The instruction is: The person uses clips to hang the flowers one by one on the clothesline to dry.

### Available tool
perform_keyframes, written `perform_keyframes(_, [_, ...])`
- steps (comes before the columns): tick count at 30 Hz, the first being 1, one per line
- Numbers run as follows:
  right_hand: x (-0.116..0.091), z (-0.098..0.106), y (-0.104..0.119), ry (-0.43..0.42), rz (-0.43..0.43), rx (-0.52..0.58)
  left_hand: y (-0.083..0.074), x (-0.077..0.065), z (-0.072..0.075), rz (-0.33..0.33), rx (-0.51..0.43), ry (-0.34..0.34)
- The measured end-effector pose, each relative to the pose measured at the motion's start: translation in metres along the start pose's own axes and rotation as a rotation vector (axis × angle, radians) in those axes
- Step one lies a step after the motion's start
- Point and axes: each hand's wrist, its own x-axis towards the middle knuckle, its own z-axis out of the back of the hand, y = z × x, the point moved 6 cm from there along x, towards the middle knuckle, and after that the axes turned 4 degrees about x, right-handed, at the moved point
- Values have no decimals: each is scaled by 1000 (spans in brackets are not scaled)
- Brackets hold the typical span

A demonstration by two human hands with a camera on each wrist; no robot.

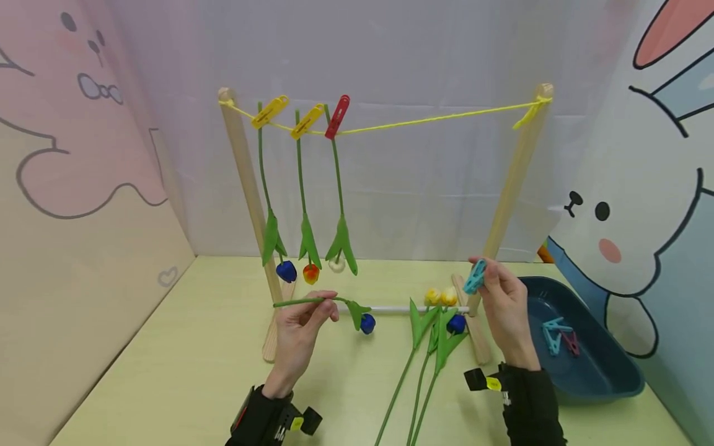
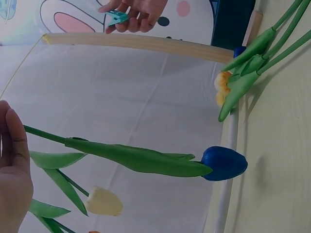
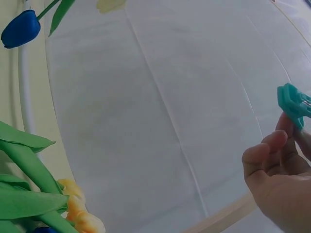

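My left hand [image 1: 304, 331] pinches the green stem of a blue artificial tulip [image 1: 367, 323], which lies nearly level with its bloom to the right. In the left wrist view the bloom [image 2: 224, 163] and long green leaves show plainly. Raised on the right, my right hand [image 1: 506, 303] holds a teal clothespin [image 1: 475, 277] between thumb and fingers. Behind the hands a yellow string [image 1: 424, 121] spans two wooden posts. Three tulips hang bloom-down from it, held by two yellow clothespins [image 1: 270, 112] and a red clothespin [image 1: 337, 117]; their blooms are blue, orange and white.
Three more tulips [image 1: 424, 347], two yellowish and one blue, lie on the table between my hands, blooms away from me. At the right stands a dark blue basin [image 1: 597, 371] with a few clothespins [image 1: 555, 334] inside. The right post [image 1: 515, 173] rises behind my right hand.
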Motion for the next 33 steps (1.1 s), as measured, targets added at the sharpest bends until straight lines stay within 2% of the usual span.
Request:
perform_keyframes(6, [-3, 1, -2, -38, 3, -61, 0, 9, -4, 125, 87, 6])
perform_keyframes(8, [-1, 1, -3, -63, -1, -95, -2, 15, -7, 147, 125, 24])
perform_keyframes(14, [11, -2, 1, -135, -9, -193, -9, 36, -19, 124, 155, 123])
perform_keyframes(21, [32, -16, 11, -97, 36, -198, -12, 64, -31, 135, 211, 186])
perform_keyframes(24, [44, -25, 19, -72, 90, -189, -13, 75, -35, 121, 222, 182])
perform_keyframes(33, [86, -65, 56, 41, 375, -347, -18, 104, -39, 66, 222, 119])
